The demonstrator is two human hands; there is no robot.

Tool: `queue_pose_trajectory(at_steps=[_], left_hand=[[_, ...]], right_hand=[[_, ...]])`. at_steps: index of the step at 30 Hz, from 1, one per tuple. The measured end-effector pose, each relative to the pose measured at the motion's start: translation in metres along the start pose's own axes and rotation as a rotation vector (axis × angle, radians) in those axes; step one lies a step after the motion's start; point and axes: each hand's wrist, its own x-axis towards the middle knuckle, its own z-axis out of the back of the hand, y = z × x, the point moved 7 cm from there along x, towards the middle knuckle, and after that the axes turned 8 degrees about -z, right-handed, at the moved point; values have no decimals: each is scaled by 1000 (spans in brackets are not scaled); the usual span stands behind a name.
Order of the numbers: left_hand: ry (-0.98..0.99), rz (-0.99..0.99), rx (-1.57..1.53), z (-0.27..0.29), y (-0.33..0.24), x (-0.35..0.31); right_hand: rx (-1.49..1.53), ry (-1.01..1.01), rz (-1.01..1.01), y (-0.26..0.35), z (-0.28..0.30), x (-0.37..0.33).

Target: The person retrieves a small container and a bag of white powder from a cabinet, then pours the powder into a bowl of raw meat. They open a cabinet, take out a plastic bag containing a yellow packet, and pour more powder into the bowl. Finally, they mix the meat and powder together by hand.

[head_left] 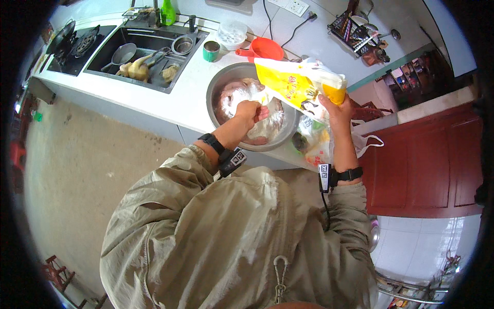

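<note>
Above the grey metal basin [292, 123], a white-and-yellow bag [285, 82] slants with its lower end over the basin's rim. Right hand [337, 107], at the basin's right: fingers closed around the bag's upper end. Left hand [251, 112], over the basin's middle: fingers curled just beside the bag's lower end; cannot tell whether they pinch its edge.

Basin contents: pinkish pieces [226, 100], partly covered with white powder [240, 96].

Labels: bag carries red characters on its yellow panel and a dark picture below them. Both wrist devices, left [234, 160] and right [324, 177], show black-and-white square codes; these lie on the basin's near side. A clear plastic bag [314, 141], right of the basin, has red print, too small to read.

Behind the basin, on the white surface [190, 98]: red plastic pan [268, 49], green can [210, 51]. Left of the basin: sink holding a plucked bird [135, 70].
</note>
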Motion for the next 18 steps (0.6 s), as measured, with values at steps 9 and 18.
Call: queue_pose_trajectory(at_steps=[9, 18], left_hand=[[-23, -2, -21, 8, 4, -2], [-45, -28, 24, 13, -4, -4]], right_hand=[[-25, 30, -34, 16, -2, -3], [18, 52, -53, 24, 1, -12]])
